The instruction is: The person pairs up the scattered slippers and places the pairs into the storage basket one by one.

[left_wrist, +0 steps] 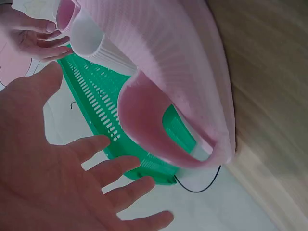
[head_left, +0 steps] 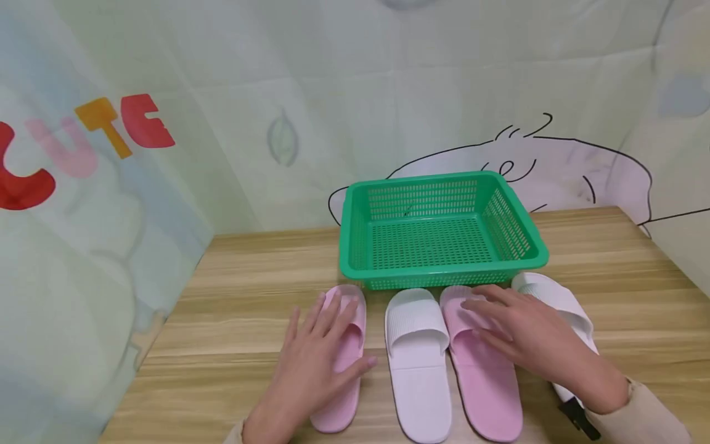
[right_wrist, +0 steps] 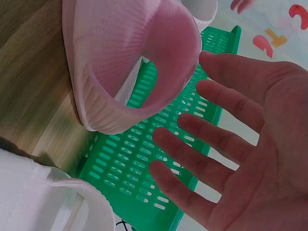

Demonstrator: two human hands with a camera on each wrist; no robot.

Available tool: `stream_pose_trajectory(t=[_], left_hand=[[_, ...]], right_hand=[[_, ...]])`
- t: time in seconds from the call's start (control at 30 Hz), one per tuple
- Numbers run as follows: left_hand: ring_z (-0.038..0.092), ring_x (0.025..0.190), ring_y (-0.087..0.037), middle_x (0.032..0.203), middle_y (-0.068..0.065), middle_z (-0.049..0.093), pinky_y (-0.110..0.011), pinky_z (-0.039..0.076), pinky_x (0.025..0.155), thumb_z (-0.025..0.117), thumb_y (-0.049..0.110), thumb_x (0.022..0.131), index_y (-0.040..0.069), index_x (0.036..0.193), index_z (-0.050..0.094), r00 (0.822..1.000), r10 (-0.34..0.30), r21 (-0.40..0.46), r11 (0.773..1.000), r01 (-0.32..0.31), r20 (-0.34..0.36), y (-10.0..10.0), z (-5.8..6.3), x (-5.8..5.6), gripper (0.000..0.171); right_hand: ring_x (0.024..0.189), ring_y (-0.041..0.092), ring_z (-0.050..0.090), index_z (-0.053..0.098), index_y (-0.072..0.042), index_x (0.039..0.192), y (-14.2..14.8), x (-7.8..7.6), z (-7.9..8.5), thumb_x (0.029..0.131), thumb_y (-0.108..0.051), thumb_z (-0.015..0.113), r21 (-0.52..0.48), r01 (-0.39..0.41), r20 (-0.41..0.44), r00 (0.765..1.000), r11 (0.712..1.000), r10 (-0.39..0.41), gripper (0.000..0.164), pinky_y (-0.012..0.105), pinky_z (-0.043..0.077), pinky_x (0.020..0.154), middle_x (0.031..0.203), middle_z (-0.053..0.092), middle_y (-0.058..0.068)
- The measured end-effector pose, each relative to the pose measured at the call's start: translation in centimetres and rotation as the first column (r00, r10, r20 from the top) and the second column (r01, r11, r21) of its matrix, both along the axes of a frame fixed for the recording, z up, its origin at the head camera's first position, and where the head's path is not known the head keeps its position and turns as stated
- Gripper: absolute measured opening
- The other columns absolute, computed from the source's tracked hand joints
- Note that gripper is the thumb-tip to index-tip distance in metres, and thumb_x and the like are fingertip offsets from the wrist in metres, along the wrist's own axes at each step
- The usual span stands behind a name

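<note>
One pink slipper (head_left: pixel 346 349) lies below the left hand (head_left: pixel 310 365), fingers spread. Between the hands lies a white slipper (head_left: pixel 420 376), a basket (head_left: pixel 444 272) beyond. Below the right hand (head_left: pixel 529 333), fingers extended, lies another pink slipper (head_left: pixel 485 382), another white slipper (head_left: pixel 556 298) to its right.

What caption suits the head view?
Left grip and right grip over two pink slippers, two white slippers alongside, green basket behind.

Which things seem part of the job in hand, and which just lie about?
Likely in the job:
left pink slipper, near the left hand
right pink slipper, near the right hand

Apparently lying about:
left white slipper
right white slipper
green basket
</note>
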State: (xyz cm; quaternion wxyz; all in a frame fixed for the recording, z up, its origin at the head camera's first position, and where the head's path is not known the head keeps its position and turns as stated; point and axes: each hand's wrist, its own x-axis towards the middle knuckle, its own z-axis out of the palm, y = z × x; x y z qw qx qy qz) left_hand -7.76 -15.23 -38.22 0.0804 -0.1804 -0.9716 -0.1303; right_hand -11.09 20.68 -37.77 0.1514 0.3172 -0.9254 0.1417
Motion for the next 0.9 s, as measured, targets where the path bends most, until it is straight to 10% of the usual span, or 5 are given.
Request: stream_pose_trajectory(t=[0.23,0.9], left_hand=[[0.036,0.155,-0.040,0.169,-0.010,0.040,-0.066,0.031,0.122,0.065,0.064,0.096,0.019,0.160,0.049,0.996,-0.039,0.018,0.999,0.038,0.074,0.2,-0.7,0.2,0.079],[0.052,0.142,-0.042,0.155,-0.017,0.056,-0.058,0.043,0.117,0.077,0.046,0.094,0.012,0.144,0.062,0.992,-0.129,0.032,0.991,0.129,-0.013,-0.3,-1.2,-1.2,0.062]], right_hand=[[0.111,0.033,0.073,0.078,-0.025,0.124,0.1,0.0,-0.4,0.090,-0.011,0.083,0.019,-0.011,0.071,0.997,1.000,0.009,0.037,0.054,0.062,0.083,0.129,0.072,0.008],[0.112,0.034,0.069,0.078,-0.017,0.122,-0.2,-0.3,-1.0,0.085,0.009,0.079,-0.020,-0.060,0.134,0.989,0.998,0.063,0.046,0.055,0.058,0.092,0.119,0.074,0.006]])
